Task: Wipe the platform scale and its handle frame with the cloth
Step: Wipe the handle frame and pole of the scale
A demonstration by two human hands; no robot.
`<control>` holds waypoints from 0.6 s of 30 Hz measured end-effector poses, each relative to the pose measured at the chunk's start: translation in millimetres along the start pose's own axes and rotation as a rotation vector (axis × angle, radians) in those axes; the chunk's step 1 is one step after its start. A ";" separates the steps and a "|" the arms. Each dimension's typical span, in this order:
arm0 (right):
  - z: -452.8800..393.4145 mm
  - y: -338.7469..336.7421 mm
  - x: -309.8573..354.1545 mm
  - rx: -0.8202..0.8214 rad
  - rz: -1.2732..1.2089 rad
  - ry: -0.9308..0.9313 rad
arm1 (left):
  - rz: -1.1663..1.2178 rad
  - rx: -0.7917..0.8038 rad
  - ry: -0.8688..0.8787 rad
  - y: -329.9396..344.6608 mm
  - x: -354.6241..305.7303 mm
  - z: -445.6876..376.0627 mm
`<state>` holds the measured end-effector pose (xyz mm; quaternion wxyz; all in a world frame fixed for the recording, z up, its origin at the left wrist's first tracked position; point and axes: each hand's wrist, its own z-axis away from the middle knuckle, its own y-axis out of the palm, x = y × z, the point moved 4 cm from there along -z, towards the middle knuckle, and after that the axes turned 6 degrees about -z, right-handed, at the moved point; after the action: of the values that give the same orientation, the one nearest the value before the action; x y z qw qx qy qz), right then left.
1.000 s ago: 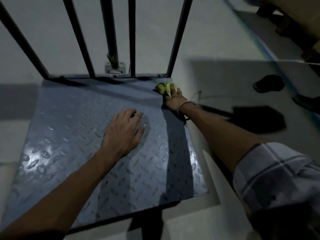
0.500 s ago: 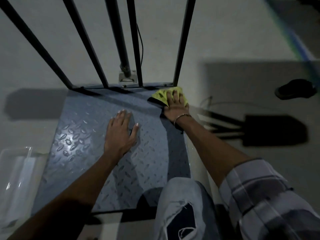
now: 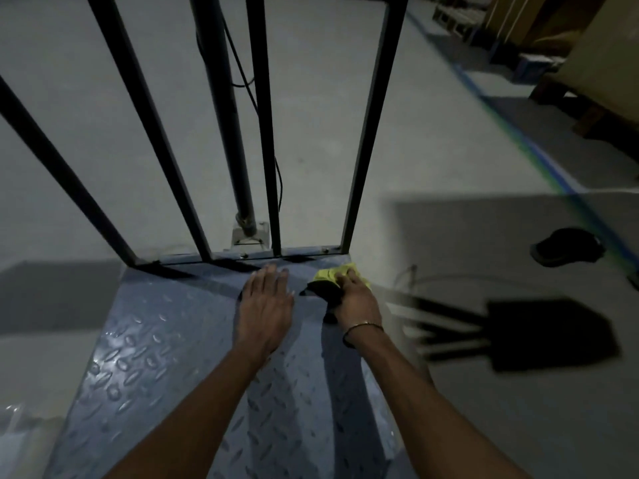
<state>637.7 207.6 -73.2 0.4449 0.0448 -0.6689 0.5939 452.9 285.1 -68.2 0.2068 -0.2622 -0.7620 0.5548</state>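
The platform scale is a blue-grey diamond-plate deck on the floor in front of me. Its black handle frame rises from the far edge with several upright and slanted bars. My right hand presses a yellow cloth onto the deck's far right corner, close to the foot of the right upright; a metal bangle sits on that wrist. My left hand lies flat on the deck with fingers spread, just left of the cloth and near the frame's base.
A grey post on a white bracket stands behind the frame, with a cable running down it. A dark sandal lies on the floor to the right. Pallets and cartons fill the far right behind a blue floor line.
My left hand has slid forward on the deck toward the frame's base, now beside the cloth. The view has tilted up and the trouser knee has left the frame. The cloth stays in the far right corner.
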 end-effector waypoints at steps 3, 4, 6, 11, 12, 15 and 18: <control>1.3 -26.5 7.0 -0.226 -0.248 0.097 | 0.134 -0.026 -0.034 8.5 4.3 -7.1; 0.6 -36.7 11.6 -0.278 -0.326 0.137 | 0.156 -0.015 -0.051 10.7 6.1 -4.9; -2.9 -60.3 24.2 -0.394 -0.494 0.167 | 0.161 -0.018 -0.062 11.4 5.9 -1.9; -26.6 -141.5 92.8 -0.659 -0.692 -0.033 | 0.084 0.088 -0.034 14.0 5.8 -10.2; -29.9 -163.6 110.9 -0.715 -0.667 -0.132 | 0.093 0.151 -0.006 7.8 5.6 -21.5; -35.2 -219.5 165.5 -0.816 -0.492 -0.403 | 0.053 0.210 0.132 -42.6 1.4 -66.4; -36.5 -251.2 222.1 -0.730 -0.548 -0.488 | 0.175 -0.116 0.177 -136.6 -14.1 -108.0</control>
<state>671.9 269.0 256.7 0.4019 0.1974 -0.8805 0.1557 506.0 322.1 94.0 0.2085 -0.3871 -0.7460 0.5003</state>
